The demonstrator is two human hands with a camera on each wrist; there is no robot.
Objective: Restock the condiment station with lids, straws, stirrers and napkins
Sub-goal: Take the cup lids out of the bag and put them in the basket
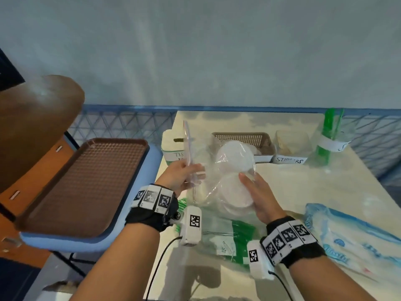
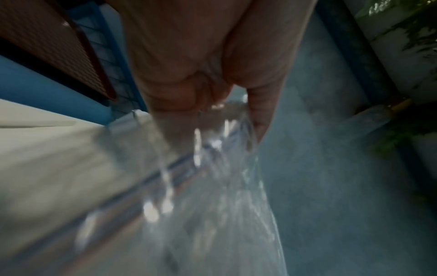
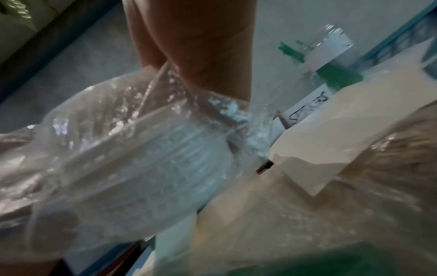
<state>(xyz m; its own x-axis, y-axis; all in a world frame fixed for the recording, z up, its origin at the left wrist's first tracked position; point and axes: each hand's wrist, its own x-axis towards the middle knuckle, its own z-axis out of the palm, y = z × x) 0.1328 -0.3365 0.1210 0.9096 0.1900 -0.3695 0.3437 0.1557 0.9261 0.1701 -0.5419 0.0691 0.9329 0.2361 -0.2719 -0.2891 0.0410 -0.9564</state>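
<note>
Ideally, with the left hand pinching the crinkly clear plastic bag open above the pale table, the right hand, gripping the stacked round white lids through the film, eases them out toward the brown mesh basket.

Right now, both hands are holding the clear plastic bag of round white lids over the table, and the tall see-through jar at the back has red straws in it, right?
Not quite: the straws in the tall clear jar are green, not red, as the head view shows. The rest holds: the left hand and right hand hold the clear plastic bag of round white lids over the table.
</note>
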